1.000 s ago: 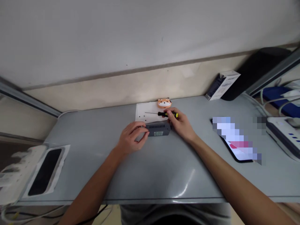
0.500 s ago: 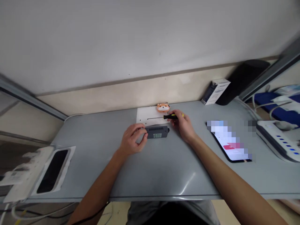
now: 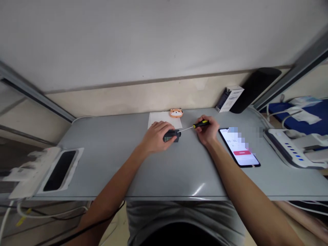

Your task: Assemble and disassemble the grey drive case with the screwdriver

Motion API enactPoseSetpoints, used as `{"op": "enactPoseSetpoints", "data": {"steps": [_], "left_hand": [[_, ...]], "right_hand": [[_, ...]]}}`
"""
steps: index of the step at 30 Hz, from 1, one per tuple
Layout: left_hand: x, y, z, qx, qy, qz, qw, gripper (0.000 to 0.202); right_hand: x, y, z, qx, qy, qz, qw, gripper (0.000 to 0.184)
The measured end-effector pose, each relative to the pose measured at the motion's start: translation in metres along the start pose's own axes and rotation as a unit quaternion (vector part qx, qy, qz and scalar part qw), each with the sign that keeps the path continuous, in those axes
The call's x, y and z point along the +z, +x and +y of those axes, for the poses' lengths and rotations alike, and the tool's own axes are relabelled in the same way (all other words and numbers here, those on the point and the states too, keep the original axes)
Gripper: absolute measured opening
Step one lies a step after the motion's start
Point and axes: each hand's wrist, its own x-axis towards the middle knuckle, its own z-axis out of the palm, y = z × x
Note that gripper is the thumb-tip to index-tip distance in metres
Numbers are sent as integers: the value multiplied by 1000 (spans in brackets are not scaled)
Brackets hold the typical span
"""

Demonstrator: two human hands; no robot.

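Note:
My left hand (image 3: 160, 136) is closed over a small dark grey box (image 3: 175, 136) with a row of vent slots and a label, on the grey table (image 3: 110, 153). My fingers and palm hide much of the box. In my right hand (image 3: 208, 130) is a screwdriver (image 3: 201, 123) with a black and yellow handle. Its thin shaft points left, and the tip meets the box's right end near a corner. Just behind the box lies a sheet of white paper (image 3: 155, 118), with an orange dog-faced case (image 3: 176, 113) at its back right.
On the right lie a lit phone (image 3: 238, 152) and a white power strip (image 3: 284, 147). A small box (image 3: 229, 99) and a black cylinder (image 3: 256, 89) stand by the back wall. At left, a dark phone (image 3: 60, 171) rests beside another power strip (image 3: 33, 174).
My right hand has moved right and drawn the screwdriver back, bringing its tip to the box's right end. My left hand has slid over the box and now covers more of it.

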Motion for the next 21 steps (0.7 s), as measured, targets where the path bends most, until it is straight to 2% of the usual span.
{"op": "enactPoseSetpoints", "data": {"steps": [4, 11, 17, 21], "left_hand": [[9, -7, -1, 24, 28, 33, 999, 13], [19, -12, 1, 27, 51, 78, 995, 13], [25, -16, -1, 68, 79, 108, 989, 12], [25, -18, -2, 77, 97, 99, 987, 14]], "right_hand": [[-4, 4, 5, 2, -18, 0, 1000, 18], [-9, 9, 6, -11, -34, -24, 999, 25], [-8, 8, 5, -4, -36, -18, 999, 25], [-11, 11, 5, -11, -62, -29, 998, 28]]}}
